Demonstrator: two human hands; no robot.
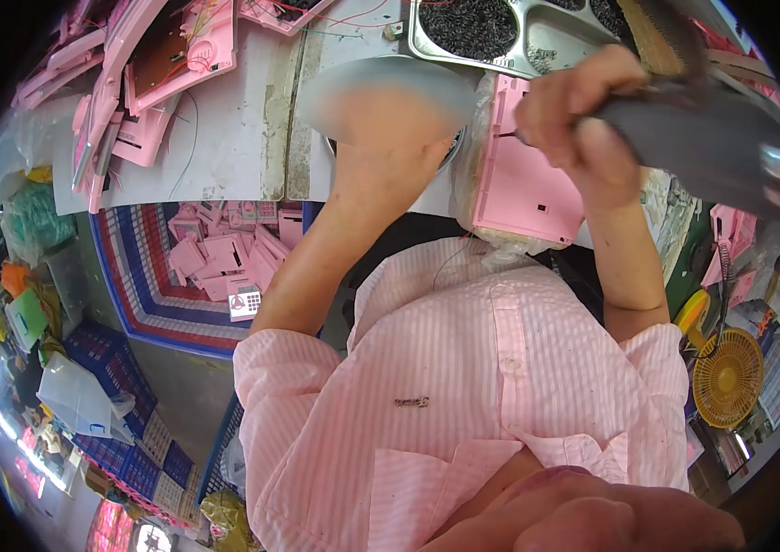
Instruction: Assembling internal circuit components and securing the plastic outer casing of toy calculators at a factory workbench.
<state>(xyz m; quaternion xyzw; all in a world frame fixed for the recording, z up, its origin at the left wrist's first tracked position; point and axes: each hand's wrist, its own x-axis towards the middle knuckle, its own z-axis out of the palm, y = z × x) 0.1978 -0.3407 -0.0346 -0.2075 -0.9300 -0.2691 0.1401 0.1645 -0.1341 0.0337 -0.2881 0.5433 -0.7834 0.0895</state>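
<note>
My right hand is closed around a dark grey electric screwdriver, smeared by motion. A thin dark tip shows on the left side of this hand, above a pink plastic housing. The housing lies on a clear plastic wrapping at the table's near edge, in front of my body. To its left, my left hand is over a round dish. A blurred patch hides its fingers, so I cannot tell what they hold.
A metal tray of small dark screws stands at the back. Pink housings with wires pile up at the far left. Below the table's left edge, a striped bag holds several pink parts. A yellow fan stands at the right.
</note>
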